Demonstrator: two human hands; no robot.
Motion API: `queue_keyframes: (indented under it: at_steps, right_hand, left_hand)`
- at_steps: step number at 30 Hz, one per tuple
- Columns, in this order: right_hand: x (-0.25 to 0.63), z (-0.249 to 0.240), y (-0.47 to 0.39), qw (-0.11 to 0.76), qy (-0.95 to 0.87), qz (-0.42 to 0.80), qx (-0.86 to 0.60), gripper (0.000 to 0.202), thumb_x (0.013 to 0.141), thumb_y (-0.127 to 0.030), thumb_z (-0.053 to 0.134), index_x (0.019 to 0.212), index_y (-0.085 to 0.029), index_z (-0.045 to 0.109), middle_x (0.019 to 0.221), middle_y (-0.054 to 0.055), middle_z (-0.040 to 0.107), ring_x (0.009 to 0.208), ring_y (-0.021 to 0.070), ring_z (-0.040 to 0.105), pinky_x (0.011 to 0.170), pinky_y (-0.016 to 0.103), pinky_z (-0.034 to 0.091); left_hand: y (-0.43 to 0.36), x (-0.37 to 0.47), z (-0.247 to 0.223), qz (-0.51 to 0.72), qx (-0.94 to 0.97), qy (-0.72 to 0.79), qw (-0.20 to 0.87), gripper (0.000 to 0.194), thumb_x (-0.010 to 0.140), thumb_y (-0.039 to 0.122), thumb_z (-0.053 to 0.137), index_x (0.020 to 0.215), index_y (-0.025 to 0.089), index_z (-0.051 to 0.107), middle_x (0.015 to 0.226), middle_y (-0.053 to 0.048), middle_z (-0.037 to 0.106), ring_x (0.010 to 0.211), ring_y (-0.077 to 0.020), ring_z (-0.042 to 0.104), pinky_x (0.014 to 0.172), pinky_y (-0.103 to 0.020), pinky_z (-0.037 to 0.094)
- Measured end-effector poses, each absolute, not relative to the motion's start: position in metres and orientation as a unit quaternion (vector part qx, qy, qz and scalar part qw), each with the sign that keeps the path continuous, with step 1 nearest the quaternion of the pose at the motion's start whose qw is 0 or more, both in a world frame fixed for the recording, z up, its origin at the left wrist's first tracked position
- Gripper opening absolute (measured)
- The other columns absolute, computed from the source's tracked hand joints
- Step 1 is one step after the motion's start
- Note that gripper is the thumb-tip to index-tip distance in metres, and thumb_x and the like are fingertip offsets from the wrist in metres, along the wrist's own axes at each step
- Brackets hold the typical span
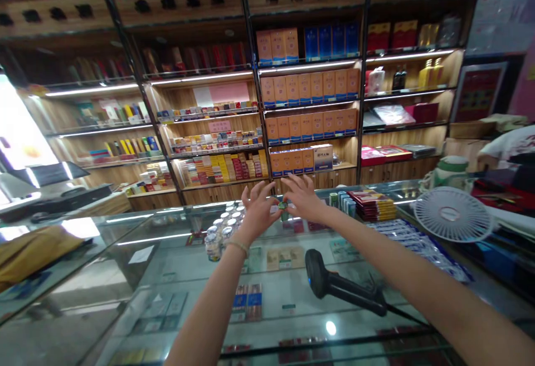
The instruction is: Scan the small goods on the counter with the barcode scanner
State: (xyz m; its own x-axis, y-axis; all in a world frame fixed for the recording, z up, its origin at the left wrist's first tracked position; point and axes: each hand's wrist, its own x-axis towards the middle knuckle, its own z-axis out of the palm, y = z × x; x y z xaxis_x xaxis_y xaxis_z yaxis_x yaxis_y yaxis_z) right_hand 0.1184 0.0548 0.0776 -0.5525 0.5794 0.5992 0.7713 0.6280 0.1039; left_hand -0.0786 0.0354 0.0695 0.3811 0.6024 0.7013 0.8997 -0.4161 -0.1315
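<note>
My left hand, with a band at the wrist, reaches over the glass counter. Its thumb and forefinger close on one side of a small green round-topped container, while the other fingers are raised. From the opposite side my right hand pinches the same container, its other fingers lifted and spread. The container's exact kind is too small to make out. Several white-capped jars are grouped left of my left hand. A black handheld barcode scanner lies on the glass below my right forearm.
Small green and blue cylinders, stacked red-gold packets and blue-white packs line the right. A white round fan and a green-lidded jug stand beyond. Shelves hold boxes. Another person's sleeve shows far right.
</note>
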Motion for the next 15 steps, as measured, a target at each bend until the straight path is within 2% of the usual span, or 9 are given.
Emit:
queue_keyframes:
  at_steps: [4,10,15]
  right_hand:
    - [0.144,0.088,0.046,0.293,-0.846,-0.218,-0.389,0.022,0.086,-0.037,0.062,0.102,-0.024,0.071,0.159,0.008,0.038,0.149,0.0325,0.021,0.119,0.059,0.007]
    - [0.174,0.099,0.043,0.344,-0.819,-0.264,-0.376,0.017,0.083,-0.034,0.064,0.095,-0.023,0.070,0.159,0.008,0.039,0.149,0.0324,0.024,0.119,0.060,0.006]
    - [0.190,0.093,0.049,0.366,-0.801,-0.300,-0.366,0.016,0.081,-0.034,0.066,0.093,-0.023,0.068,0.158,0.008,0.040,0.148,0.0325,0.025,0.119,0.059,0.004]
  left_hand:
    - [0.033,-0.054,0.083,-0.305,-0.795,-0.443,0.279,0.015,0.081,0.039,0.071,0.093,0.029,0.072,0.150,0.000,0.052,0.144,-0.0319,0.034,0.120,-0.063,0.009]
    - [0.034,-0.023,0.100,-0.348,-0.790,-0.402,0.304,0.012,0.080,0.037,0.074,0.088,0.029,0.069,0.147,0.001,0.055,0.141,-0.0323,0.038,0.119,-0.064,0.008]
    - [0.042,-0.007,0.092,-0.375,-0.780,-0.381,0.324,0.013,0.081,0.038,0.073,0.089,0.029,0.067,0.146,0.000,0.057,0.139,-0.0317,0.040,0.119,-0.063,0.009]
